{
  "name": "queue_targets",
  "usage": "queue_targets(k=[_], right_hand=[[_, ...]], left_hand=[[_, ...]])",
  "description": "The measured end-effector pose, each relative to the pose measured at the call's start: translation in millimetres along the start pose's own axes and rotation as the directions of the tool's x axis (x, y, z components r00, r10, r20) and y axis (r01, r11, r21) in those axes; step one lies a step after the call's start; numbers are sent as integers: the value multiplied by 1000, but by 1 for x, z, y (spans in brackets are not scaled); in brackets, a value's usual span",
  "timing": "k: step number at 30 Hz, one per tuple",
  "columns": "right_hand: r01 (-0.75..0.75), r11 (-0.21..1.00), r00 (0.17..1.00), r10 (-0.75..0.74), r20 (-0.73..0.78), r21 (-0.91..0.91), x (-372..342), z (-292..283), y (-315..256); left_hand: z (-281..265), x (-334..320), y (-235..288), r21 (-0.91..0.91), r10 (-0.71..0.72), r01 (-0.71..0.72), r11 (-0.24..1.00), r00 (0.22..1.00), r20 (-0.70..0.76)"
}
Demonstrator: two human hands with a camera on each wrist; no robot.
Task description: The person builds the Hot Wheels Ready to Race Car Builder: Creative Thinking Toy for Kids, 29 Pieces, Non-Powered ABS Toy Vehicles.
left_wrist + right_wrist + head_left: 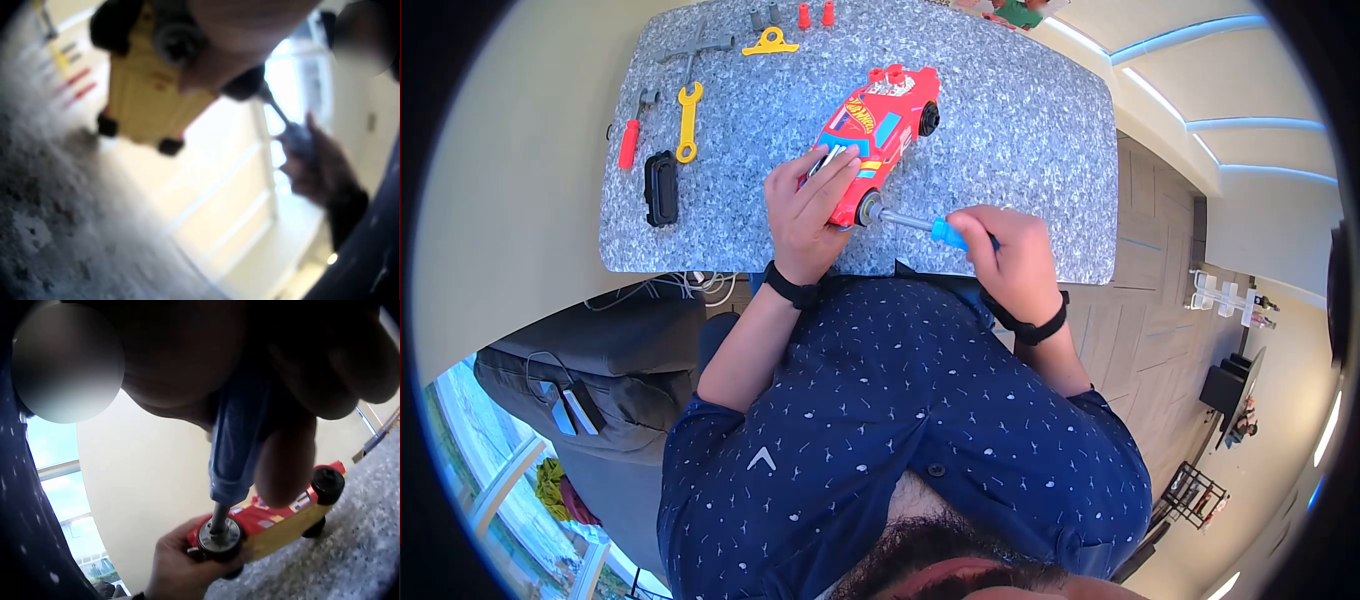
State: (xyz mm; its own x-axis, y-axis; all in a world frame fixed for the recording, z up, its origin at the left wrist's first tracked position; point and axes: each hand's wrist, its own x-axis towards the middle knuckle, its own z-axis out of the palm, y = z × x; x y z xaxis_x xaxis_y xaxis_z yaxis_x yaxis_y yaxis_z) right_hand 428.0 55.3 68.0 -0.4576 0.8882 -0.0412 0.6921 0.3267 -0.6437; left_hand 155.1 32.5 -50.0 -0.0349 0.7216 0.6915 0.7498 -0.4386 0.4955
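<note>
A red toy car [888, 110] with blue windows is tilted over the speckled table. My left hand [805, 215] grips its rear end, with fingers across the roof. In the left wrist view the car's yellow underside [147, 94] faces the camera, blurred. My right hand [1015, 260] holds a screwdriver [948, 232] by its blue handle, fingers curled round it. The metal shaft meets the hub of a rear wheel [220, 540], as the right wrist view shows. A black front wheel [929, 119] stands out at the far end of the car.
On the grey table [1020, 130] lie a yellow wrench [688, 125], a red-handled hammer [629, 145], a black plastic part [661, 188] and a grey cross-shaped tool [694, 48]. A yellow bracket [770, 42] and small red pegs [804, 16] sit along the far edge.
</note>
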Motion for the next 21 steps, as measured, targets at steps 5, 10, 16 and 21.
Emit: queue_targets(k=[5, 10, 16, 21], right_hand=[[59, 998, 984, -54, -171, 23, -2, 10, -15], [-90, 985, 996, 87, 25, 144, -12, 11, 1], [-8, 994, 1000, 8, -5, 110, -14, 14, -6], [-57, 989, 998, 54, 30, 134, -16, 17, -4]], left_hand=[[1, 0, -1, 0, 27, -27, 1000, 1000, 12], [2, -3, 1, 38, 60, -63, 997, 996, 58], [2, -3, 3, 43, 80, -83, 996, 994, 73], [0, -3, 5, 67, 92, -101, 993, 988, 126]])
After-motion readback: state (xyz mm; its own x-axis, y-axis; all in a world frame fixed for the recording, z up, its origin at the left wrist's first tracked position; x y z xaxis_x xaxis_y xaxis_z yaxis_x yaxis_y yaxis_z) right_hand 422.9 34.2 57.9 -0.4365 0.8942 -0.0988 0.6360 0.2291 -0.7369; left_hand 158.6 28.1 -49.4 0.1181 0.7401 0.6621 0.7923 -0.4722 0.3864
